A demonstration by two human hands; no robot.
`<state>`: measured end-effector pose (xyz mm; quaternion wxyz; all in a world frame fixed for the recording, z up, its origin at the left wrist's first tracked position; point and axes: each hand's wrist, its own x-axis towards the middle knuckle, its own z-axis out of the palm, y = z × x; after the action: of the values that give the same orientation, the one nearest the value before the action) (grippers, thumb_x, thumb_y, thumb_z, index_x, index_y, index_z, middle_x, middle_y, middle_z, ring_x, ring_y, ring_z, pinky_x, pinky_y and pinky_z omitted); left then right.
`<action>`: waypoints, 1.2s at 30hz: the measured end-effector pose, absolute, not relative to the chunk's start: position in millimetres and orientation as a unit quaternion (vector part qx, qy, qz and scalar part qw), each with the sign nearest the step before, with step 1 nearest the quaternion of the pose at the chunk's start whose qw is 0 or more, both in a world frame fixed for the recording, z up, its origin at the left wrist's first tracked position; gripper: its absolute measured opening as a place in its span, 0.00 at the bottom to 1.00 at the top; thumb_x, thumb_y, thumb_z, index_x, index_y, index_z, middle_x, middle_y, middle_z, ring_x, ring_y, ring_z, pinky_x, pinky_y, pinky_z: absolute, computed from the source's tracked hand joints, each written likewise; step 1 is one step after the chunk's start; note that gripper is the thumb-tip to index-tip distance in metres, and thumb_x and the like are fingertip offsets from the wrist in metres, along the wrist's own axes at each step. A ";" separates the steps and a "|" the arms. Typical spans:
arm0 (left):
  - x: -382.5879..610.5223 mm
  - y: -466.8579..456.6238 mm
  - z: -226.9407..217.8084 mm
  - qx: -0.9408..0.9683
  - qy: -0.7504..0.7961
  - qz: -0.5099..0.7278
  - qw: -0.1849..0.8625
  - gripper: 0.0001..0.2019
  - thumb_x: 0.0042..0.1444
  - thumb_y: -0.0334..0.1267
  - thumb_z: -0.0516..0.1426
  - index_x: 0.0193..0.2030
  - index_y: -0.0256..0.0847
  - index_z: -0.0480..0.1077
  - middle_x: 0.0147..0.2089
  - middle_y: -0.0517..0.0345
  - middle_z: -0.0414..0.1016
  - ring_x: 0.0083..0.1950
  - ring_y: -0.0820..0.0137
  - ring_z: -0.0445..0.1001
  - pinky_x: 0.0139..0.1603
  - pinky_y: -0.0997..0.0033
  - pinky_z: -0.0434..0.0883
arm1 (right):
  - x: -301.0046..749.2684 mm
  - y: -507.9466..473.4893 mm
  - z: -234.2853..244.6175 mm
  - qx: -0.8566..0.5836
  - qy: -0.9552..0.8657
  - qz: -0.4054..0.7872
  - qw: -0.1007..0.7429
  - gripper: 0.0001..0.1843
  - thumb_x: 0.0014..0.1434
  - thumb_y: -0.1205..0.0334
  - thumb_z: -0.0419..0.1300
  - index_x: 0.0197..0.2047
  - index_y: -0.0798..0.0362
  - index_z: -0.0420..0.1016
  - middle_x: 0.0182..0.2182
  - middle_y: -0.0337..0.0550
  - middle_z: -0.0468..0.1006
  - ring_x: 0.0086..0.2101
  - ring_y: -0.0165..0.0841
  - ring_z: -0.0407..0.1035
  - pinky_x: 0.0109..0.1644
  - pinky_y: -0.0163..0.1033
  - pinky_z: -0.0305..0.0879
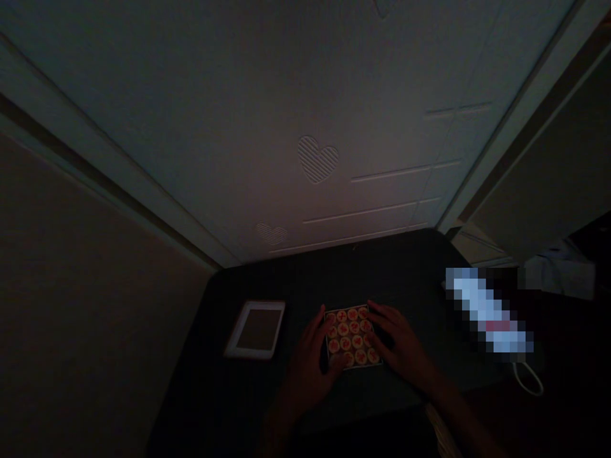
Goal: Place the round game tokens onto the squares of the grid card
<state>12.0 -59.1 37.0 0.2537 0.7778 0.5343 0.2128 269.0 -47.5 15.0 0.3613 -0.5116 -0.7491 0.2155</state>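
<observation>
A small square box (352, 336) filled with several round pale discs bearing red marks lies on a dark table (296, 286). My left hand (310, 366) rests against the box's left side, its thumb reaching over the lower left discs. My right hand (398, 346) lies on the box's right edge with the fingers stretched flat toward the top right discs. The scene is very dim, so finger detail is faint.
A white-rimmed square tray or lid (258, 329) lies left of the box. A blurred-out white object (489, 312) with a white cord (527, 378) sits at the table's right. A pale door with embossed hearts (317, 159) stands behind the table.
</observation>
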 end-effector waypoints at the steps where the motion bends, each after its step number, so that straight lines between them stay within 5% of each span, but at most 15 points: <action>1: 12.5 -58.9 35.7 0.780 0.534 0.211 0.247 0.32 0.64 0.48 0.57 0.72 0.51 0.52 0.77 0.52 0.47 0.75 0.58 0.53 0.71 0.48 0.61 | 268.8 -47.3 15.5 -0.510 -0.756 0.212 0.352 0.23 0.66 0.56 0.58 0.64 0.40 0.70 0.64 0.45 0.69 0.62 0.44 0.64 0.63 0.56 0.64; 19: 7.8 -57.2 27.6 0.769 0.536 0.242 0.250 0.23 0.70 0.43 0.50 0.71 0.53 0.55 0.76 0.54 0.52 0.74 0.61 0.56 0.71 0.48 0.61 | 267.0 -59.9 12.9 -0.522 -0.745 0.221 0.351 0.24 0.67 0.52 0.57 0.65 0.40 0.67 0.66 0.45 0.66 0.63 0.44 0.62 0.65 0.56 0.63; 29: 9.9 -58.3 32.6 0.788 0.523 0.242 0.216 0.22 0.70 0.41 0.51 0.70 0.53 0.58 0.74 0.55 0.57 0.72 0.62 0.60 0.70 0.49 0.63 | 263.6 -57.8 21.6 -0.518 -0.778 0.219 0.280 0.26 0.69 0.54 0.54 0.69 0.38 0.61 0.66 0.44 0.67 0.64 0.46 0.61 0.64 0.62 0.62; 36: 14.7 -50.6 40.1 0.813 0.487 0.241 0.209 0.24 0.70 0.37 0.49 0.71 0.53 0.56 0.74 0.57 0.57 0.75 0.61 0.53 0.72 0.46 0.60 | 260.9 -50.5 24.9 -0.487 -0.792 0.201 0.307 0.27 0.68 0.55 0.56 0.69 0.40 0.61 0.66 0.45 0.67 0.65 0.45 0.59 0.65 0.59 0.61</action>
<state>14.7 -50.6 40.1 0.2086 0.8133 0.4868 0.2410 260.9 -50.5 24.9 0.3075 -0.4874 -0.7920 0.2015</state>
